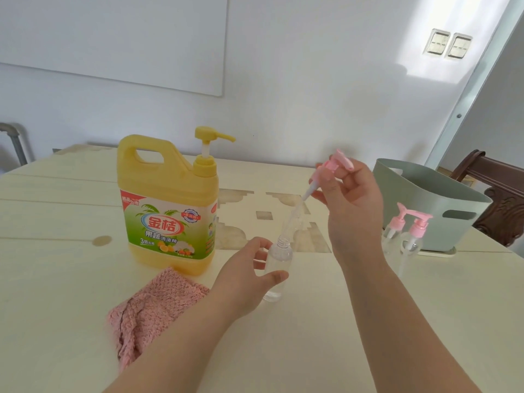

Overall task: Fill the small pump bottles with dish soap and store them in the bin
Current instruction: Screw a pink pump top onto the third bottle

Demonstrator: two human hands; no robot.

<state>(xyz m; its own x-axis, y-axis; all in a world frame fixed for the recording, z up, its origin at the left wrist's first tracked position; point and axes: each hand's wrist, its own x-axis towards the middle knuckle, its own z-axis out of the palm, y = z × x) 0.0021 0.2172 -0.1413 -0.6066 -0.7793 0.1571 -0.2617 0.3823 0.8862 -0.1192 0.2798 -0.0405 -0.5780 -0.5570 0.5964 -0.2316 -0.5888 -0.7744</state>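
Bottle being gripped upright on table by left hand. Pump being pinched above it by right hand, tube tip at neck. Bottle seemingly empty: opening step. Next: pump aside, neck under jug spout, aligned.

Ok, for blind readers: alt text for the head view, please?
A left hand steadies an open clear bottle on a pale table while the right hand holds its pink pump above, tube at the neck. Nearby: yellow dish soap jug, pink cloth, two capped pump bottles, green bin.
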